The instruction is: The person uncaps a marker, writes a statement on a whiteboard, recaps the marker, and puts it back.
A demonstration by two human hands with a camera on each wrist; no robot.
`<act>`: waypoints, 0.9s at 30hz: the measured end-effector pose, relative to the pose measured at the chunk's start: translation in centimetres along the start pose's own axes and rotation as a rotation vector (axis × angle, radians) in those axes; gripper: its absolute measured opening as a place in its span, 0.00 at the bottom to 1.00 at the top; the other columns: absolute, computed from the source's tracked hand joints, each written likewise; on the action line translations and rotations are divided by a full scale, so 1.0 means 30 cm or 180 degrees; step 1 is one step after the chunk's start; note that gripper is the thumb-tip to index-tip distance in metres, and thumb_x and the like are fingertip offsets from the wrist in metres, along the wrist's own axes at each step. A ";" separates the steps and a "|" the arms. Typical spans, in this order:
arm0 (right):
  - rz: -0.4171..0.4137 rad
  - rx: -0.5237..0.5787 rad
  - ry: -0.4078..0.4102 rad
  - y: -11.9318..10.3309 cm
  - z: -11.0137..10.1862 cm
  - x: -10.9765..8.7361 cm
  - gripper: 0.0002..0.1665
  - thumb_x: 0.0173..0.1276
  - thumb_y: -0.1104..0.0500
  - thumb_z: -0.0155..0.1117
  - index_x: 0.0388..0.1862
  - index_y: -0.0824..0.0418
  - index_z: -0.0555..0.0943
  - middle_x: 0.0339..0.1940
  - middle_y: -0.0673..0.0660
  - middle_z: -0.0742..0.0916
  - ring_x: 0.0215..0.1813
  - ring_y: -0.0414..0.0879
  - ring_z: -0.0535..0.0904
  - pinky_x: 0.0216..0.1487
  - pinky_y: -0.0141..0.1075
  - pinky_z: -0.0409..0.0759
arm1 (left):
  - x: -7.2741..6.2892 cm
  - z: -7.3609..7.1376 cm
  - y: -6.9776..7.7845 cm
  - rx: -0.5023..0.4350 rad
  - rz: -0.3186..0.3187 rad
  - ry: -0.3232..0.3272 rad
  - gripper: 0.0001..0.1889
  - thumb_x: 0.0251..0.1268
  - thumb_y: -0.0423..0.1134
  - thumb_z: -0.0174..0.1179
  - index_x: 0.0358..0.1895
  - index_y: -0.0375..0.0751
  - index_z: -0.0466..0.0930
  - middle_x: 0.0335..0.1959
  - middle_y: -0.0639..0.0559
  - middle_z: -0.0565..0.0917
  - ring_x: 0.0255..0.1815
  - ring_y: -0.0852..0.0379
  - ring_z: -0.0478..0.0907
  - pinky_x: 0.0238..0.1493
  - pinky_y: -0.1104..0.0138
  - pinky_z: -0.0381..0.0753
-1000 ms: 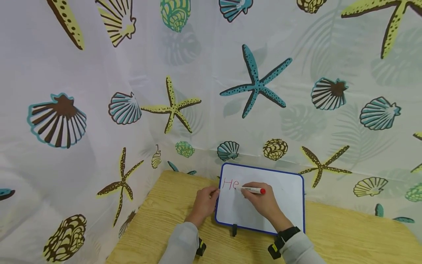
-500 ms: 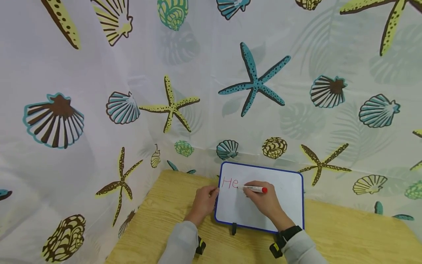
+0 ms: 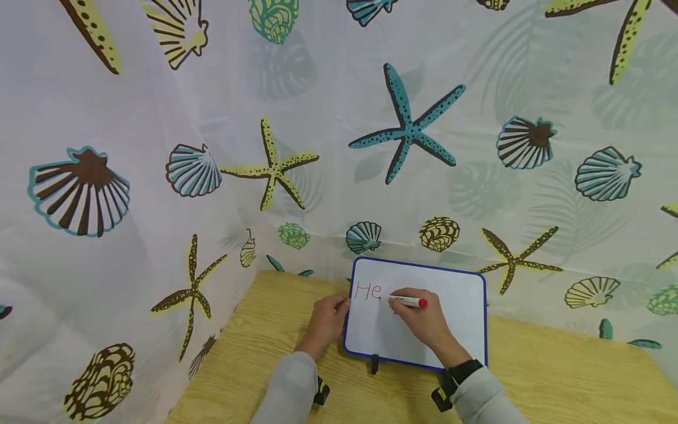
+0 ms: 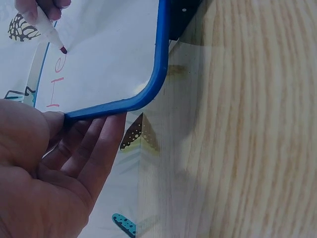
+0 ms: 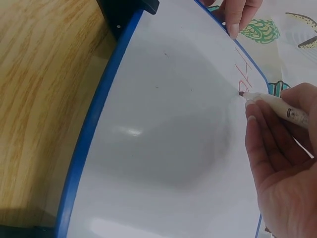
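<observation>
A small whiteboard [image 3: 413, 338] with a blue frame leans upright on the table, with "He" written in red at its upper left. My right hand [image 3: 426, 321] pinches a white marker [image 3: 406, 300] with a red end. In the right wrist view the dark marker tip [image 5: 241, 93] is right at the end of the "e". My left hand [image 3: 325, 323] grips the board's left edge. In the left wrist view its thumb is on the front side and the fingers [image 4: 101, 144] lie behind the blue frame [image 4: 148, 94].
A black stand foot [image 3: 375, 364] props the board's lower edge. The board stands on a wood-grain table [image 3: 275, 330]. Behind and to the left hangs a white curtain [image 3: 339, 88] printed with shells and starfish. Each wrist wears a black strap with a camera [image 3: 442, 398].
The whole head view has shifted slightly. The marker tip stays close to the end of the "e", and the left hand keeps its grip on the board.
</observation>
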State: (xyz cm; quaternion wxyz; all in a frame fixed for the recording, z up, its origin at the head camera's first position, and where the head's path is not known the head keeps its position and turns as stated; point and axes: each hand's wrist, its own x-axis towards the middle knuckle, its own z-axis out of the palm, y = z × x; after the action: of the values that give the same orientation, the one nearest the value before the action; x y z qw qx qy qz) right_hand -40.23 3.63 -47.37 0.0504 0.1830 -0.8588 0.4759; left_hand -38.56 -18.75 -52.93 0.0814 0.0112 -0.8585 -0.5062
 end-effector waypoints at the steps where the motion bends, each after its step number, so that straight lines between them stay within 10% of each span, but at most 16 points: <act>1: -0.0002 0.0026 0.0020 0.000 -0.002 -0.001 0.10 0.71 0.59 0.70 0.46 0.63 0.89 0.41 0.56 0.91 0.38 0.47 0.88 0.42 0.35 0.87 | -0.001 0.000 0.000 0.0004 -0.0011 -0.0007 0.13 0.81 0.38 0.53 0.52 0.37 0.86 0.38 0.50 0.85 0.36 0.54 0.78 0.39 0.62 0.82; 27: -0.0370 -0.0083 0.0448 0.018 -0.019 0.028 0.10 0.70 0.60 0.71 0.47 0.64 0.89 0.38 0.56 0.91 0.39 0.48 0.88 0.41 0.32 0.84 | 0.004 0.005 -0.007 -0.0031 -0.0090 -0.0037 0.13 0.81 0.39 0.53 0.56 0.39 0.85 0.37 0.51 0.85 0.32 0.56 0.79 0.31 0.65 0.83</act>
State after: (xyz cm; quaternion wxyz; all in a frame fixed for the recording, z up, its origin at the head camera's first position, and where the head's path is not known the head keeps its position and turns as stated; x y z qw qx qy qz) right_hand -41.26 4.14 -47.26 0.1406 0.1979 -0.8472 0.4726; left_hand -38.71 -18.73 -53.17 0.0692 0.0200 -0.8562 -0.5116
